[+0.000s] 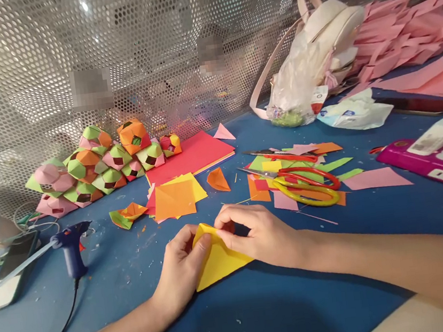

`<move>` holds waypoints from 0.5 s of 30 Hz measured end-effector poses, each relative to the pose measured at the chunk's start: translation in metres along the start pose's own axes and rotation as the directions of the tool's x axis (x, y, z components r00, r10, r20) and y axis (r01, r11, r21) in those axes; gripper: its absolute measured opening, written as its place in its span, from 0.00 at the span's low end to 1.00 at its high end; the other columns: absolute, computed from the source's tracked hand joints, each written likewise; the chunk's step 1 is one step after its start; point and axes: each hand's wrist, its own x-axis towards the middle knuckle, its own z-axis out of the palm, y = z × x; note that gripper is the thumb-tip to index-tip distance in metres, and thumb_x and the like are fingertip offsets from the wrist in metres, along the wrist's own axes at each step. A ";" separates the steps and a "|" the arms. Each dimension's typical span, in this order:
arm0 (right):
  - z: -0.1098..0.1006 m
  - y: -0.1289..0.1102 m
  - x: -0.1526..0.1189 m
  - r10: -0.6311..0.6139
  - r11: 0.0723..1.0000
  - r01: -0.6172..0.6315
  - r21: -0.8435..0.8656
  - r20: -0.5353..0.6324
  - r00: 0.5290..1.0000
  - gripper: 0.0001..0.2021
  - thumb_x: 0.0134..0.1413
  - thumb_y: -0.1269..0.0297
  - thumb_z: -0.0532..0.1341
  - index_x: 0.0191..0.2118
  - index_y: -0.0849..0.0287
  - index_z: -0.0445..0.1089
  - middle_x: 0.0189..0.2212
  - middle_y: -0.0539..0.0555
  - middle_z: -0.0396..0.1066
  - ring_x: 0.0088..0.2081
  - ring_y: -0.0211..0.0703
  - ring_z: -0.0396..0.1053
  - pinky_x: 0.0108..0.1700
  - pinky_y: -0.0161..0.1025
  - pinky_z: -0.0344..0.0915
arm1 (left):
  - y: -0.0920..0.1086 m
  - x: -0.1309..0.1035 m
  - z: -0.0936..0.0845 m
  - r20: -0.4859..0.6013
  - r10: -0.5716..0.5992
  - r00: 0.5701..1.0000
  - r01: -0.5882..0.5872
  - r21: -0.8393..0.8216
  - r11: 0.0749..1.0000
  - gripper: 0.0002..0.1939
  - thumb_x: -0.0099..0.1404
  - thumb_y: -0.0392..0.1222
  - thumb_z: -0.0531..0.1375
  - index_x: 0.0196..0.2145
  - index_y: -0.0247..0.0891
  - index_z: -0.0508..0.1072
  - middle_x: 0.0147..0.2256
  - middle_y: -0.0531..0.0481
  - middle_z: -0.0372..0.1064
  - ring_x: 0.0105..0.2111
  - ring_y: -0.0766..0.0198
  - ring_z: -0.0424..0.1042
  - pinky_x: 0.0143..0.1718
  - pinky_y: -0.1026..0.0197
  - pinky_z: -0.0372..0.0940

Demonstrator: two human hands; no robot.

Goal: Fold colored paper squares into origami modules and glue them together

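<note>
A folded sheet of yellow paper (224,262) is held just above the blue table, its lower edge toward me. My left hand (185,262) grips its left side, thumb on the front face. At the top edge my right hand (254,232) pinches the paper between thumb and fingers. Beyond my hands lies a stack of square sheets with an orange sheet (175,198) on top. A small folded orange piece (218,180) sits to its right, and a green and orange folded piece (128,215) to its left.
Scissors with yellow and red handles (309,190) rest on paper scraps. A blue glue gun (73,249) with its cord stands at left. Folded paper balls (84,164) are piled along the mesh wall. A purple power strip (427,162) and a white backpack (323,40) are at right.
</note>
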 end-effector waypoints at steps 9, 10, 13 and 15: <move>0.002 0.006 -0.001 0.010 0.999 -0.010 -0.037 0.010 1.000 0.04 0.54 0.73 0.56 0.31 0.57 0.61 0.27 0.48 0.62 0.29 0.35 0.61 0.33 0.33 0.62 | 0.003 0.001 0.003 -0.008 -0.008 1.000 0.008 0.047 0.999 0.12 0.61 0.48 0.56 0.29 0.36 0.68 0.25 0.55 0.61 0.25 0.69 0.59 0.25 0.68 0.55; 0.002 0.008 -0.001 -0.023 0.999 0.024 -0.041 0.009 1.000 0.05 0.54 0.74 0.55 0.31 0.57 0.61 0.27 0.48 0.62 0.29 0.35 0.61 0.33 0.33 0.61 | 0.003 0.002 0.003 0.000 -0.016 1.000 0.016 0.044 0.999 0.11 0.61 0.47 0.56 0.29 0.36 0.68 0.25 0.55 0.62 0.25 0.69 0.60 0.25 0.68 0.55; 0.001 0.015 0.000 -0.161 0.985 0.162 -0.065 0.017 0.987 0.06 0.53 0.76 0.55 0.30 0.58 0.62 0.27 0.49 0.62 0.28 0.35 0.61 0.32 0.33 0.61 | 0.006 0.003 0.003 0.032 -0.046 0.998 0.045 0.034 0.998 0.10 0.61 0.45 0.56 0.31 0.36 0.71 0.26 0.54 0.65 0.27 0.68 0.62 0.26 0.68 0.57; -0.001 0.019 0.000 -0.248 0.965 0.251 -0.072 0.048 0.968 0.06 0.54 0.77 0.54 0.31 0.59 0.63 0.28 0.50 0.63 0.30 0.35 0.62 0.32 0.33 0.61 | 0.006 0.004 0.002 0.036 -0.045 0.998 0.043 0.044 0.998 0.09 0.61 0.43 0.56 0.32 0.35 0.72 0.27 0.53 0.67 0.29 0.66 0.64 0.29 0.67 0.58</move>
